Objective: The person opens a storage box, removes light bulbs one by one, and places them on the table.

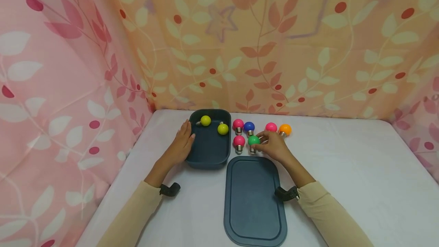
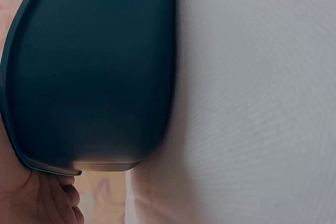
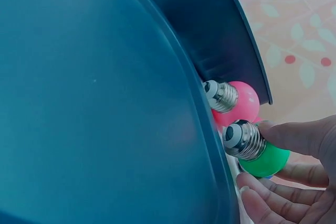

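My left hand (image 1: 181, 144) rests with fairly straight fingers against the left rim of a dark blue-grey container (image 1: 207, 151). Inside the container lie two yellow light bulbs, one (image 1: 205, 121) near the back and one (image 1: 223, 129) by the right wall. To the right, my right hand (image 1: 274, 146) pinches a green light bulb (image 3: 272, 160) between thumb and fingers, its metal screw base facing the wrist camera. Beside it is a pink bulb (image 1: 239, 141); behind are another pink bulb (image 1: 238, 124) and a blue bulb (image 1: 249, 126).
A third pink bulb (image 1: 271, 127) and an orange bulb (image 1: 285, 129) lie beyond the right hand. The flat blue-grey lid (image 1: 253, 201) lies in front of the bulbs, partly under the right wrist. A white cloth (image 1: 360, 170) covers the table, with patterned curtains (image 1: 260, 41) behind.
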The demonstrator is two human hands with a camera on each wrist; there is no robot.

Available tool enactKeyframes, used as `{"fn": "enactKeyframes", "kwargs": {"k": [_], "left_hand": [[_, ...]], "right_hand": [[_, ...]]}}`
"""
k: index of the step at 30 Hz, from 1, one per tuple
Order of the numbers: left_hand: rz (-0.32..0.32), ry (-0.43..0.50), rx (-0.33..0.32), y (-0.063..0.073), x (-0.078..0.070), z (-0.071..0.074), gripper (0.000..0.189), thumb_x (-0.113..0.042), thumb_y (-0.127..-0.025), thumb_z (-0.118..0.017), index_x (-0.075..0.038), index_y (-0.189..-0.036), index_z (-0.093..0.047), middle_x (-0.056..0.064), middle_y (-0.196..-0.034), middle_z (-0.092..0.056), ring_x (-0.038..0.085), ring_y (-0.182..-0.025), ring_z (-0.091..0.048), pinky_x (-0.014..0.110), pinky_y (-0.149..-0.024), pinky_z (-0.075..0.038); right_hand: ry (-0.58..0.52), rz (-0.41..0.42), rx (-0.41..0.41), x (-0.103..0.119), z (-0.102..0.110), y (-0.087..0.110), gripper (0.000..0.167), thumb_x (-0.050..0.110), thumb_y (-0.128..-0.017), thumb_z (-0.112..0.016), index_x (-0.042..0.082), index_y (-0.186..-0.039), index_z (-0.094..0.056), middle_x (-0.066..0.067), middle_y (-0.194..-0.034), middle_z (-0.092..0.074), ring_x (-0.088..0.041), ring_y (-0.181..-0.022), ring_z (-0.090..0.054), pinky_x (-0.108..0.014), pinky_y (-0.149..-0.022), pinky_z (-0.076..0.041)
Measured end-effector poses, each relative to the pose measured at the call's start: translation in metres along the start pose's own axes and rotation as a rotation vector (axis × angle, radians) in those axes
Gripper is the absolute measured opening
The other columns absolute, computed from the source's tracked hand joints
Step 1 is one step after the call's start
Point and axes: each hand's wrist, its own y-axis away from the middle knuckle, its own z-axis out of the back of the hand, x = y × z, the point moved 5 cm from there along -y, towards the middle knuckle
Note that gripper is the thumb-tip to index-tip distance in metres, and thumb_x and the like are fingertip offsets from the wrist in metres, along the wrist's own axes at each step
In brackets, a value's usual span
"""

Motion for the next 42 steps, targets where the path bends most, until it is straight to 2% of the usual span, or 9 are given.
{"fn": "enactKeyframes", "kwargs": {"k": [5, 11, 19, 28, 36, 42], "left_hand": [[-0.012, -0.001, -0.002, 0.0, 0.0, 0.0, 0.065, -0.034, -0.113, -0.027, 0.006, -0.159, -0.006, 0.016, -0.169, 0.005, 0.032, -0.156, 0.004, 0.057, -0.123, -0.004], [-0.005, -0.01, 0.001, -0.001, 0.002, -0.001, 0.069, -0.043, -0.112, -0.02, 0.004, -0.16, -0.006, 0.013, -0.17, 0.006, 0.03, -0.156, 0.004, 0.054, -0.124, -0.004], [-0.019, -0.013, -0.013, -0.001, 0.0, 0.002, 0.065, -0.035, -0.113, -0.025, 0.006, -0.16, -0.007, 0.018, -0.169, 0.003, 0.033, -0.156, 0.002, 0.056, -0.123, -0.006], [-0.016, -0.007, -0.004, -0.002, -0.003, 0.0, 0.064, -0.033, -0.113, -0.026, 0.006, -0.159, -0.007, 0.016, -0.169, 0.005, 0.03, -0.156, 0.005, 0.056, -0.123, -0.005], [-0.021, -0.005, -0.01, -0.005, -0.002, -0.003, 0.063, -0.03, -0.113, -0.028, 0.006, -0.159, -0.007, 0.017, -0.169, 0.004, 0.032, -0.156, 0.003, 0.057, -0.123, -0.006], [-0.018, 0.001, 0.0, -0.003, 0.0, -0.002, 0.062, -0.028, -0.113, -0.029, 0.007, -0.159, -0.007, 0.016, -0.169, 0.005, 0.032, -0.156, 0.004, 0.056, -0.123, -0.004]], "right_hand": [[-0.005, -0.014, 0.013, -0.002, -0.002, 0.0, 0.048, 0.022, -0.083, -0.085, -0.004, -0.121, -0.069, -0.02, -0.104, -0.073, -0.034, -0.097, -0.07, -0.035, -0.069, -0.062], [0.017, -0.017, 0.011, -0.001, -0.002, 0.0, 0.049, 0.025, -0.083, -0.085, -0.003, -0.121, -0.069, -0.019, -0.103, -0.072, -0.032, -0.094, -0.069, -0.034, -0.067, -0.061], [0.032, -0.017, 0.01, -0.003, -0.002, -0.001, 0.048, 0.027, -0.085, -0.083, -0.003, -0.12, -0.07, -0.017, -0.098, -0.072, -0.03, -0.09, -0.067, -0.031, -0.064, -0.059], [0.044, -0.046, 0.0, -0.002, 0.004, 0.002, 0.048, 0.026, -0.085, -0.083, -0.004, -0.12, -0.069, -0.017, -0.097, -0.072, -0.028, -0.085, -0.068, -0.031, -0.064, -0.06], [0.045, -0.022, -0.011, 0.002, 0.008, 0.003, 0.049, 0.025, -0.086, -0.082, -0.006, -0.122, -0.067, -0.017, -0.095, -0.072, -0.024, -0.076, -0.07, -0.032, -0.063, -0.06], [0.079, -0.002, -0.032, 0.004, 0.01, 0.004, 0.049, 0.025, -0.087, -0.081, -0.006, -0.123, -0.068, -0.016, -0.093, -0.073, -0.027, -0.083, -0.069, -0.032, -0.065, -0.06]]}}
